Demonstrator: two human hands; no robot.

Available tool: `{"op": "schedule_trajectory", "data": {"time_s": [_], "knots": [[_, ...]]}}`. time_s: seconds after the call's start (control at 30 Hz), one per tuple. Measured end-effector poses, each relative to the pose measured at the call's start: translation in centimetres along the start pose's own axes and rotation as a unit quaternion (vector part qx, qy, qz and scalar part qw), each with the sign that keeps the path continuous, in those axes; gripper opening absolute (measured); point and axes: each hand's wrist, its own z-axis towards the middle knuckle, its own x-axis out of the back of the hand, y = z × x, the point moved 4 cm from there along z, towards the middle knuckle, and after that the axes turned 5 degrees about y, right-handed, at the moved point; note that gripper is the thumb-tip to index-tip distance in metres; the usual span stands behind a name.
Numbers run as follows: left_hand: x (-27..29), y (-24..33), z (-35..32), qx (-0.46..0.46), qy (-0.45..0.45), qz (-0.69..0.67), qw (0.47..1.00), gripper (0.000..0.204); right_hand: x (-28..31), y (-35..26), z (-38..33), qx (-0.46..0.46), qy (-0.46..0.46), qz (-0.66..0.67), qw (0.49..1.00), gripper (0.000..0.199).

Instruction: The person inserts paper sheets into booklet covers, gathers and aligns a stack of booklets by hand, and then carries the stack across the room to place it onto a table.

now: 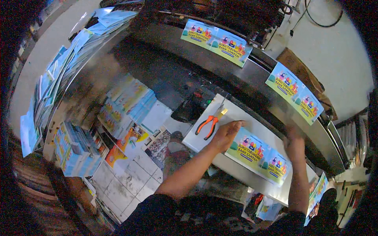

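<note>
On the pale table [256, 121], a blue-green booklet-cover sheet [256, 157] lies flat, prob. for steadying; L hand [227, 137], fingers curled, at its left end; R hand [295, 146] blurred, can't tell fingers; orange-handled pliers [215, 118] left, prob. kept handy.

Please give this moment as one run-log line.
left hand: by printed sheet, left end | right hand: blurred, near its right end | orange-handled pliers: on pale tabletop

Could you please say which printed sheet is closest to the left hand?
The sheet on the pale table with the pliers; two others lie on the ledge beyond.
</note>
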Motion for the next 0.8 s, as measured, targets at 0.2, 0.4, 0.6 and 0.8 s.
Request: {"op": "schedule_trajectory", "data": {"time_s": [0.2, 0.4, 0.6, 0.8], "knots": [[-0.2, 0.9, -0.1, -0.032, -0.013, 0.067, 0.997, 0.058, -0.1, -7.2, -8.9, 0.057, -0.178, 0.041, 0.982, 0.067], [-0.3, 0.8, 0.0, -0.016, -0.003, 0.026, 1.000, 0.048, 0.3, -7.5, -8.8, 0.080, -0.170, 0.030, 0.982, 0.066], [-0.4, 0.8, -0.1, -0.005, -0.007, 0.005, 1.000, 0.047, 0.5, -7.7, -8.3, 0.068, -0.201, 0.019, 0.977, 0.065], [0.2, 0.1, 0.0, -0.031, 0.004, -0.007, 0.999, 0.050, 2.9, -5.1, -5.1, 0.043, -0.202, 0.122, 0.971, 0.042]]}}
